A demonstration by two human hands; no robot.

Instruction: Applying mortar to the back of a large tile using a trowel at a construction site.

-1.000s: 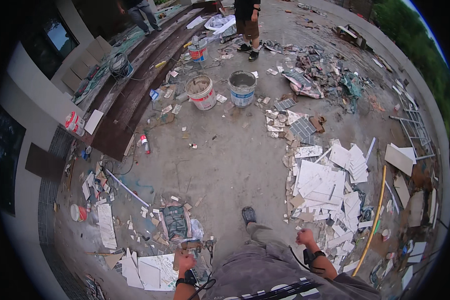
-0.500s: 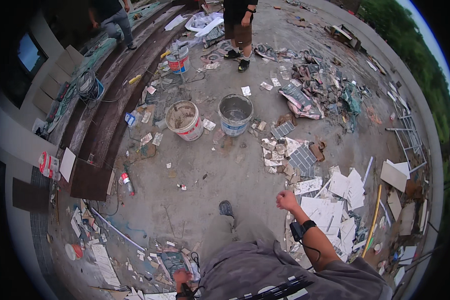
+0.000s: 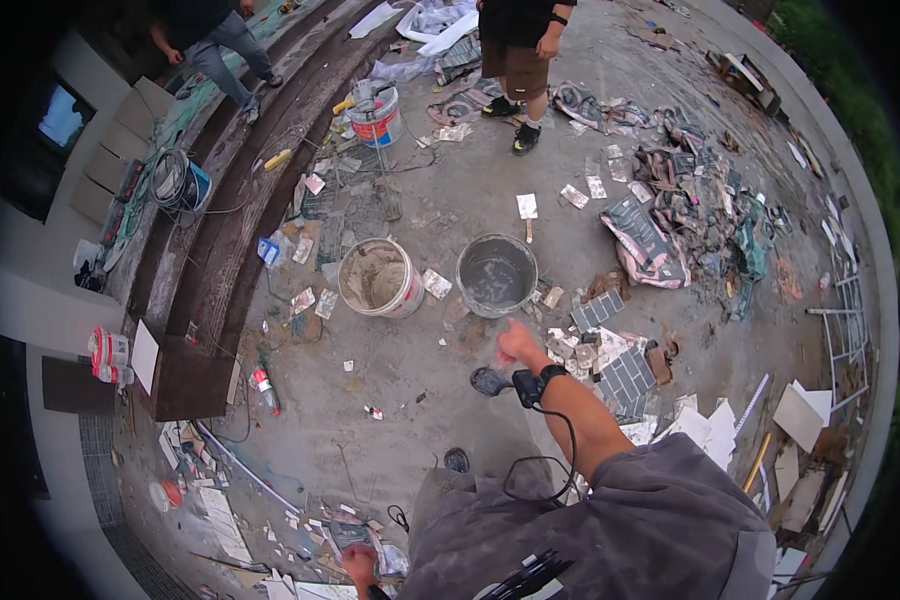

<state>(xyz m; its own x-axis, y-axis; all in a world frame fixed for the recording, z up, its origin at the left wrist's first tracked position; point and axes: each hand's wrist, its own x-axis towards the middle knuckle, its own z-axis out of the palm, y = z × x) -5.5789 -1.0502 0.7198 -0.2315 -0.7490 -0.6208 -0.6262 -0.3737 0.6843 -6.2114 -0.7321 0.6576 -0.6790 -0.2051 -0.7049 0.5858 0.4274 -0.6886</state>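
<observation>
My right hand (image 3: 516, 342) hangs over the concrete floor, just on the near side of a bucket (image 3: 497, 276) with wet grey stuff inside. Its fingers look loosely curled, and nothing shows in them. A strap with a small dark device (image 3: 530, 386) and a cable is round that wrist. Left of the grey bucket stands a second white bucket (image 3: 381, 279), its inside smeared with beige residue. Low in the picture is my left hand (image 3: 360, 563), above scattered debris; its fingers are too small and blurred to read.
Broken tiles (image 3: 625, 380) and torn bags (image 3: 645, 240) litter the right side. Dark steps (image 3: 260, 170) run along the left. Two people stand farther off, one by a tool-filled bucket (image 3: 375, 117). A plastic bottle (image 3: 265, 388) lies on the floor at left.
I have stepped forward, so the two buckets appear closer. My right hand has swung forward and left towards the grey bucket. The person on the steps has shifted posture.
</observation>
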